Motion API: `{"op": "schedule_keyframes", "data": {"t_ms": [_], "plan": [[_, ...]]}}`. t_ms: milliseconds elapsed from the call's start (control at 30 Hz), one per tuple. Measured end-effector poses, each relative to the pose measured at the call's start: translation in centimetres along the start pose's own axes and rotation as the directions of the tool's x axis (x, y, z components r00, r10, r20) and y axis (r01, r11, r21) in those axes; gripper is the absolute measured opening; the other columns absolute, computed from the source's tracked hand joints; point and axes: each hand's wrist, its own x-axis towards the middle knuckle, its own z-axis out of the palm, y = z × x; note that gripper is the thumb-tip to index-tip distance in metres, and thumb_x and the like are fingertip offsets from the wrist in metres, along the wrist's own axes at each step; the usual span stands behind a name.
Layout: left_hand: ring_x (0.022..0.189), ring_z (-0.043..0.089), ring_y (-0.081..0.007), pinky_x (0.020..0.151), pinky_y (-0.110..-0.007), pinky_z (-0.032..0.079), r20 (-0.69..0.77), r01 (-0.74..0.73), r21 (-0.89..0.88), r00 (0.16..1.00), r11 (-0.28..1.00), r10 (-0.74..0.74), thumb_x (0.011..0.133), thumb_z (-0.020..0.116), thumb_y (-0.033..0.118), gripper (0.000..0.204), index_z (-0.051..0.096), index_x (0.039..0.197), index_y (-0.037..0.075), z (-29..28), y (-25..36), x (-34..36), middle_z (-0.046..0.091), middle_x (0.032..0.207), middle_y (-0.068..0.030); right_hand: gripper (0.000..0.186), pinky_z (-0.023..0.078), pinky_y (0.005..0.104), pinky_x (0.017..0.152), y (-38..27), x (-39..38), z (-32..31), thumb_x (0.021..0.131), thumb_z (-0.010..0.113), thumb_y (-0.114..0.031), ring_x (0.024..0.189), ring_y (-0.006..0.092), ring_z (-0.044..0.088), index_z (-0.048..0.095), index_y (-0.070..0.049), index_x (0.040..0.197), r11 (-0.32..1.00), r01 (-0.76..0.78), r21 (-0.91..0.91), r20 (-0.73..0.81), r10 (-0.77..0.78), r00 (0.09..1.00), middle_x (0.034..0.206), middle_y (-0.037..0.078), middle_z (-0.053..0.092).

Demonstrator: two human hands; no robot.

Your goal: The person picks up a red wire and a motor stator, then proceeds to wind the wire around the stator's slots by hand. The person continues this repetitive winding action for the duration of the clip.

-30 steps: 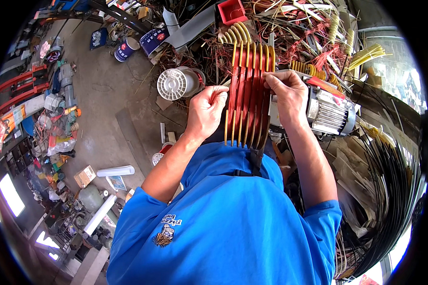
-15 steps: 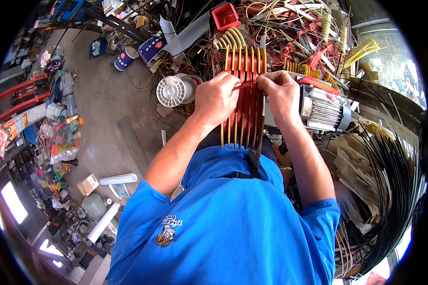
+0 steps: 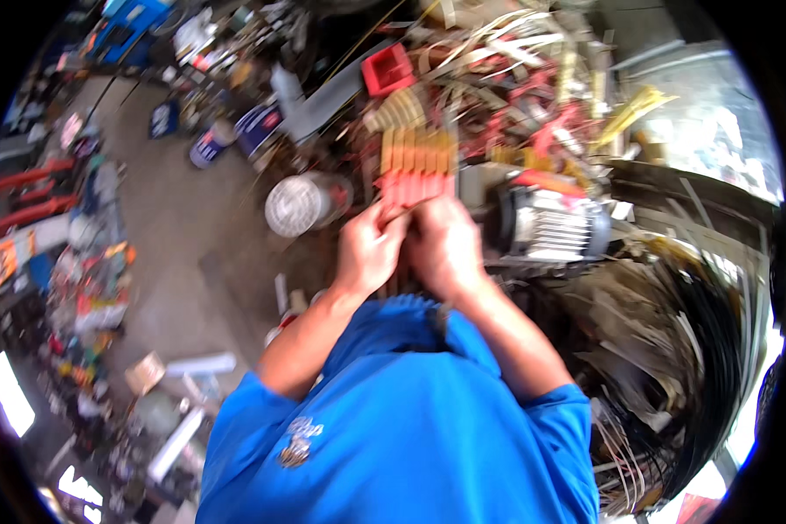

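A coil winding former (image 3: 419,157) with yellow ridges carries red wire windings (image 3: 415,188) in its grooves. Just in front of my body, my left hand (image 3: 368,249) is pinched closed at the near part of the windings. My right hand (image 3: 446,246) is curled closed right beside it. A thin strand of wire (image 3: 403,210) seems to run between the fingers of both hands; motion blur hides its ends. Both hands cover the near part of the former.
An electric motor (image 3: 555,223) lies right of the former. On the left stand a white bucket (image 3: 295,206) and a blue-and-white tub (image 3: 208,148). A red box (image 3: 388,70) and tangled scrap wire (image 3: 533,79) fill the back. Black cable (image 3: 716,349) hangs coiled at right.
My hands have come closer together and moved nearer my body, now over the near part of the windings. The whole view has shifted and blurred.
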Motion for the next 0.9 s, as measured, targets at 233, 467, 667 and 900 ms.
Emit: {"op": "schedule_keyframes", "data": {"t_ms": [233,467,667,900], "plan": [[0.068,0.054,-0.0123,0.065,-0.029,0.047,-0.061,-0.113,0.123,0.991,0.986,0.121,0.087,0.065,0.005,0.009,0.064,0.093,-0.001,-0.4,-2.1,0.2,0.060,0.074,-0.0045,0.012,0.050,0.0475,0.064,1.7,0.5,2.0,0.074,0.064,-0.013,0.074,0.0384,0.061,0.055,-0.005,0.075,0.998,-0.054,0.041,-0.001,0.054,0.999,0.074,0.017,0.060],[0.070,0.058,-0.0245,0.068,-0.035,0.046,0.079,-0.378,0.282,0.925,0.882,0.371,0.086,0.063,0.002,0.006,0.066,0.089,-0.002,-0.6,-2.6,0.7,0.058,0.076,-0.0105,0.015,0.050,0.0476,0.063,0.1,-0.6,0.6,0.078,0.063,-0.016,0.074,0.0393,0.063,0.055,-0.004,0.075,0.984,-0.132,0.118,-0.024,0.135,0.991,0.073,0.018,0.062],[0.070,0.056,-0.0343,0.065,-0.042,0.044,0.137,-0.469,0.330,0.882,0.819,0.450,0.087,0.061,0.004,0.008,0.061,0.082,-0.002,-1.1,-1.9,1.2,0.055,0.076,-0.0151,0.015,0.050,0.0438,0.068,1.9,-0.4,1.4,0.076,0.064,-0.016,0.078,0.0352,0.060,0.054,-0.004,0.076,0.992,0.097,0.081,-0.043,-0.094,0.995,0.078,0.014,0.060],[0.072,0.057,-0.0375,0.066,-0.044,0.045,0.181,-0.513,0.461,0.853,0.724,0.490,0.086,0.062,0.006,0.010,0.059,0.081,-0.002,-0.4,-1.5,0.5,0.056,0.077,-0.0178,0.018,0.047,0.0384,0.075,3.4,2.6,1.1,0.068,0.066,-0.019,0.081,0.0285,0.055,0.055,-0.008,0.079,0.895,0.441,-0.060,0.036,-0.440,0.897,0.082,0.009,0.056]]}}
